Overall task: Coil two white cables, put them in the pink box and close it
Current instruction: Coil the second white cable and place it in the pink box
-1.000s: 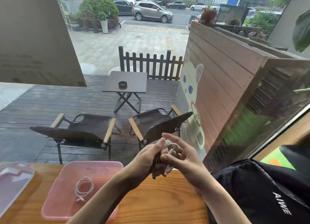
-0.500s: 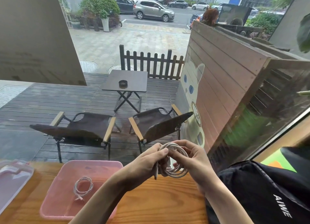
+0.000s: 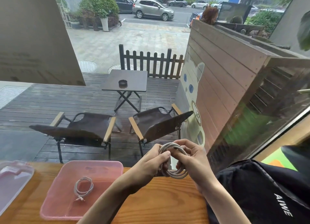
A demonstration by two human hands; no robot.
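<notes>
1. A wooden table point(image 3: 151, 212) is running along the near edge, in front of a big window looking out on a deck with two folding chairs.
2. A black bag point(image 3: 261, 195) is lying on the right end of the table, just beside the person's right forearm.
3. A pink box point(image 3: 110, 168) is sitting open on the left part of the table, with its clear lid point(image 3: 13, 181) lying apart at the far left.
4. The left hand point(image 3: 151, 163) and right hand point(image 3: 192, 158) are meeting above the table's far edge, right of the box, fingers closed around a coiled white cable point(image 3: 176, 173).
5. That coil is standing roughly upright between the two hands, its lower loops hanging just over the wood.
6. A second, smaller coiled cable point(image 3: 83, 187) is lying flat inside the box.
</notes>
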